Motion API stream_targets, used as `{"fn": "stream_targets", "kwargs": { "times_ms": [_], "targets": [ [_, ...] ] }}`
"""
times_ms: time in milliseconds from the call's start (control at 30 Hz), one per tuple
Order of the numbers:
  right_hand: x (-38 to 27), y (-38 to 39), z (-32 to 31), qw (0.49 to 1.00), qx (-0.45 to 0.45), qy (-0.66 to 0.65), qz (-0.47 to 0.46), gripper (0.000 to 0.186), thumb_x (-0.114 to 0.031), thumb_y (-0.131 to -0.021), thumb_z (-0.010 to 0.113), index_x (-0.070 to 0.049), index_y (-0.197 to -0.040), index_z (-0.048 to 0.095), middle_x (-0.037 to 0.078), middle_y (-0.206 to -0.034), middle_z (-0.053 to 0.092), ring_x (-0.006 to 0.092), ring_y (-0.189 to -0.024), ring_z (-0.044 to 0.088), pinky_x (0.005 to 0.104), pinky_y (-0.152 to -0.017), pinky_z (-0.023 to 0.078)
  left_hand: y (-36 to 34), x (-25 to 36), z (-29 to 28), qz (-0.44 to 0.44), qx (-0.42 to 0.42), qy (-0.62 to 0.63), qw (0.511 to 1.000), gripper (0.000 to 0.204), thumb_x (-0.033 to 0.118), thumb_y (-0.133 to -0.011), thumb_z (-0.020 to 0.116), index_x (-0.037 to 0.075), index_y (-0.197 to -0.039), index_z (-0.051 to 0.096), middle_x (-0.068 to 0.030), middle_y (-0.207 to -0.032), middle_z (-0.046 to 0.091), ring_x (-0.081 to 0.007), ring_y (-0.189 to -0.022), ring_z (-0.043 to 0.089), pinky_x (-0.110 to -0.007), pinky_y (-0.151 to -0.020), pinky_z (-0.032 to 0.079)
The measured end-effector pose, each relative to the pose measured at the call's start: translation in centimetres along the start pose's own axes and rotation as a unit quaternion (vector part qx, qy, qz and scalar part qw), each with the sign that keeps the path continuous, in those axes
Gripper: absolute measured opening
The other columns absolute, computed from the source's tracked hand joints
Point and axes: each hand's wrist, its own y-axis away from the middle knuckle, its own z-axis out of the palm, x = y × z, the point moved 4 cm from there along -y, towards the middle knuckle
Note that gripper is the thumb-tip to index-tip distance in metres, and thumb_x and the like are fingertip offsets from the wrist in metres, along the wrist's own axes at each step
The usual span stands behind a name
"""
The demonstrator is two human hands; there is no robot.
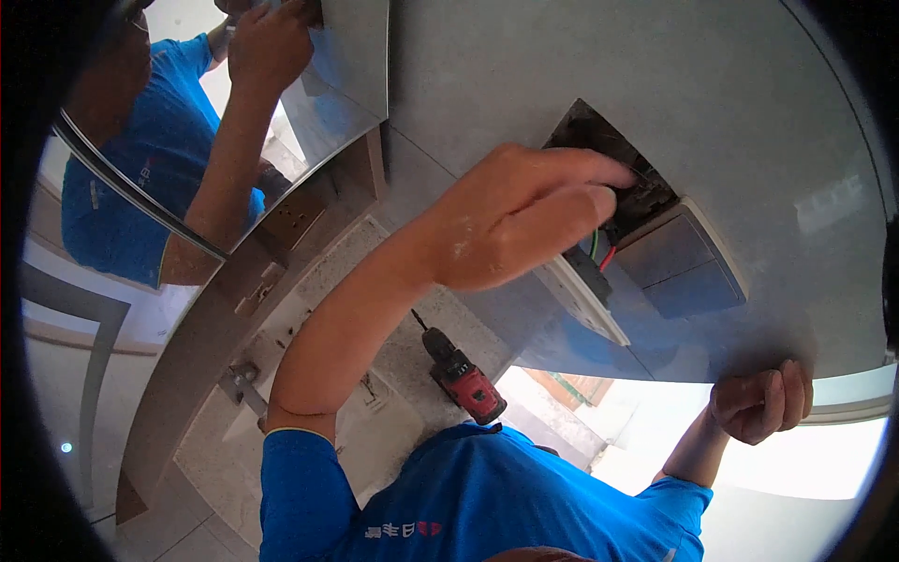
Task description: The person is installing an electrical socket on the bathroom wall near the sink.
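Observation:
My left hand (520, 220) is at a square recessed wall box (623, 164), its index fingertip inside the opening and its thumb close beside. The other fingers are hidden, and so is anything between them. Below hangs a loosened white-edged faceplate (585, 295), turned edge-on, with red and green wires (607, 258) running behind it. A grey switch plate (688, 262) is mounted right beside the box. Farther right, my right hand (763, 403) has its fingers curled in against the lower edge of the grey wall. I cannot see what, if anything, it holds.
A red and black cordless drill (468, 384) with a bit lies on a pale, dusty surface (375, 412) below my left forearm. To the left is a mirrored cabinet (309, 103), above a brown shelf with a socket (295, 220). A metal fitting (245, 384) sits near that surface's left edge.

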Motion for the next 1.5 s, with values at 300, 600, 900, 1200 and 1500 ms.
{"fn": "stream_targets", "kwargs": {
  "times_ms": [300, 600, 900, 1200, 1500],
  "targets": [
    [-0.2, -1.0, 0.0, 1.000, -0.022, 0.019, -0.006, 0.023, -0.008, -0.095, 0.041, -0.006, -0.107, 0.061, 0.009, -0.106, 0.061, 0.0230, -0.101, 0.057, 0.0399, -0.093, 0.050, -1.0, -0.4, -0.3, 0.156, 0.079, -0.051, 0.983, 0.070, 0.053, -0.097, 0.033, -0.007, -0.126, 0.054, -0.0252, -0.116, 0.062, -0.0329, -0.114, 0.058, -0.038, -0.102, 0.042],
    [-0.2, -1.0, -0.1, 1.000, -0.015, -0.005, 0.002, 0.027, -0.007, -0.093, 0.038, -0.006, -0.109, 0.060, 0.009, -0.104, 0.061, 0.0239, -0.104, 0.056, 0.0415, -0.096, 0.049, -1.0, 0.0, -0.5, 0.096, 0.088, 0.028, 0.991, 0.069, 0.055, -0.099, 0.028, -0.001, -0.127, 0.056, -0.0166, -0.102, 0.069, -0.0025, -0.047, 0.030, -0.023, -0.041, 0.023],
    [0.3, -0.7, 0.0, 1.000, -0.013, -0.009, 0.008, 0.023, -0.010, -0.095, 0.040, -0.009, -0.111, 0.056, 0.007, -0.108, 0.058, 0.0233, -0.107, 0.054, 0.0430, -0.098, 0.047, -1.4, 0.4, -0.4, 0.133, 0.051, 0.048, 0.989, 0.061, 0.050, -0.100, 0.031, 0.000, -0.124, 0.057, -0.0161, -0.091, 0.069, 0.0004, -0.045, 0.033, -0.020, -0.039, 0.023],
    [-0.3, -2.0, 0.1, 0.999, -0.037, 0.034, 0.019, 0.019, -0.009, -0.097, 0.046, -0.006, -0.114, 0.055, 0.008, -0.105, 0.058, 0.0209, -0.102, 0.055, 0.0385, -0.093, 0.048, -1.9, -0.7, -0.2, 0.199, 0.061, -0.032, 0.977, 0.059, 0.049, -0.101, 0.032, 0.001, -0.117, 0.061, -0.0170, -0.093, 0.069, -0.0152, -0.070, 0.065, -0.031, -0.059, 0.050],
    [-0.1, -1.8, -0.4, 0.996, -0.062, 0.050, 0.028, 0.020, -0.007, -0.097, 0.048, -0.005, -0.115, 0.055, 0.008, -0.103, 0.061, 0.0201, -0.100, 0.056, 0.0364, -0.091, 0.048, 0.3, -0.1, -1.2, 0.081, 0.107, -0.033, 0.990, 0.076, 0.062, -0.098, 0.021, 0.004, -0.107, 0.070, -0.0100, -0.067, 0.064, -0.0138, -0.061, 0.063, -0.030, -0.062, 0.050]
  ]
}}
